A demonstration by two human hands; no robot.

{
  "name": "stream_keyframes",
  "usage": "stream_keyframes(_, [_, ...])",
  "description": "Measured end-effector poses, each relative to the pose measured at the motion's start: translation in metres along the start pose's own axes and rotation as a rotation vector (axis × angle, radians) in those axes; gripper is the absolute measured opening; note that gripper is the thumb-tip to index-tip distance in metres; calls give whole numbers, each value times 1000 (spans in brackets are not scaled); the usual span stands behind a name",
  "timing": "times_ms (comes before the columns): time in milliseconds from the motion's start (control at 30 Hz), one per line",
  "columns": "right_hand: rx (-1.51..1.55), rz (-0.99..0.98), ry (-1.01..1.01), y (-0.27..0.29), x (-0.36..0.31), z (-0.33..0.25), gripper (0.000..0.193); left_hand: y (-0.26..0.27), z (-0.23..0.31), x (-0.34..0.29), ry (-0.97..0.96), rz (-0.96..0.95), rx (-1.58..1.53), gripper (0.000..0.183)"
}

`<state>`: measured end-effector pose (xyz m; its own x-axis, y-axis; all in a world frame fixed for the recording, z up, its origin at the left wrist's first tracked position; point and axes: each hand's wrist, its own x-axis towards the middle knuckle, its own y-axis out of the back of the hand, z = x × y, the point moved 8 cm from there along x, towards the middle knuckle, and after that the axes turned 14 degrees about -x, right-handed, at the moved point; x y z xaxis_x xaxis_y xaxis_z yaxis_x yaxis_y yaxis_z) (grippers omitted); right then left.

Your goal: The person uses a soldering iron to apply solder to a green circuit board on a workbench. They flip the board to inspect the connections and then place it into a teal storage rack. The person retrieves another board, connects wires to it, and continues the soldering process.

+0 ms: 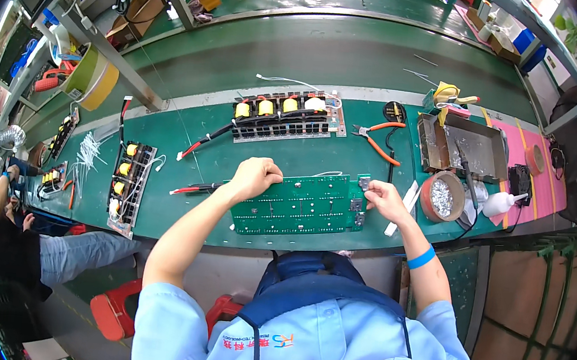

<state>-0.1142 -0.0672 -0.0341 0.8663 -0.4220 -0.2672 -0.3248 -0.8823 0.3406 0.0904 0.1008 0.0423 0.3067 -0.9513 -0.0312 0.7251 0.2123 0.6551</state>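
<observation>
A green circuit board is held underside up over the near edge of the bench, small solder points across its face. My left hand is closed on its upper left edge. At the upper right corner, by the dark square parts, my right hand pinches the board's edge; a blue band circles that wrist. Red and black leads stick out from the board's left side, partly behind my left hand. Beyond the board lies another assembly with yellow coils. Orange-handled pliers rest right of it.
On the right stand a metal tray with a soldering iron, a round container of silvery bits and a white squeeze bottle. Leftward lie a coil assembly and white cable ties. A co-worker sits at far left.
</observation>
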Motion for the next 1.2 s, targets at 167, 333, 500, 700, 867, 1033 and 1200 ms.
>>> stream_keyframes(167, [-308, 361, 264, 19, -13, -48, 7, 25, 59, -19, -301, 242, 270, 5])
stream_keyframes(333, [-583, 568, 547, 13, -29, -61, 15, 3, 76, -60, -632, 262, 447, 8])
stream_keyframes(500, [-670, 517, 656, 3, -43, -53, 23, -9, 67, -70, -531, 147, 341, 11])
stream_keyframes(700, [-715, 533, 627, 3, -43, -52, 25, 36, 44, 1, -218, 55, 44, 36])
stream_keyframes(867, [-674, 532, 626, 2, -41, -60, 26, -29, -17, 39, 122, -600, 46, 71])
stream_keyframes(1033, [-648, 522, 611, 1, -49, -46, 32, -59, -16, 33, 264, -807, -49, 69])
stream_keyframes(1200, [-666, 480, 724, 0, -53, -49, 32, -65, -20, 26, 326, -755, -205, 69])
